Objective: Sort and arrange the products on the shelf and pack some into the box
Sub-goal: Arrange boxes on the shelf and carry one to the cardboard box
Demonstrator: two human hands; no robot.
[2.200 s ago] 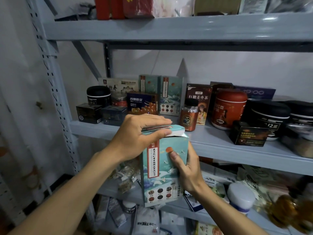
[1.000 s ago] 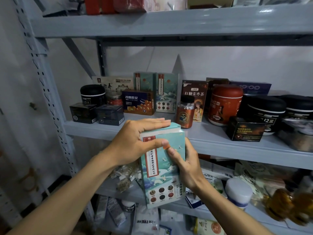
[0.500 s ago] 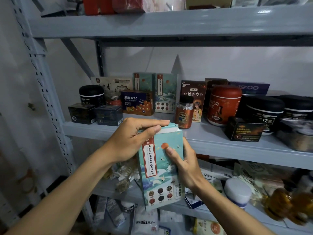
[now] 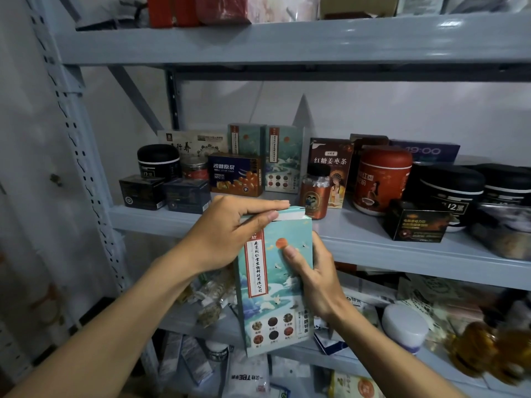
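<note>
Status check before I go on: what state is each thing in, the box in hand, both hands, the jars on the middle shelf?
teal box: held upright in front of the shelf, top flap pressed down.
left hand: fingers flat on the flap, thumb on the front.
right hand: grips the box's right side.
red canister: upright, lid on.
orange bottle: upright, capped.
black jar: upright, lid on.
</note>
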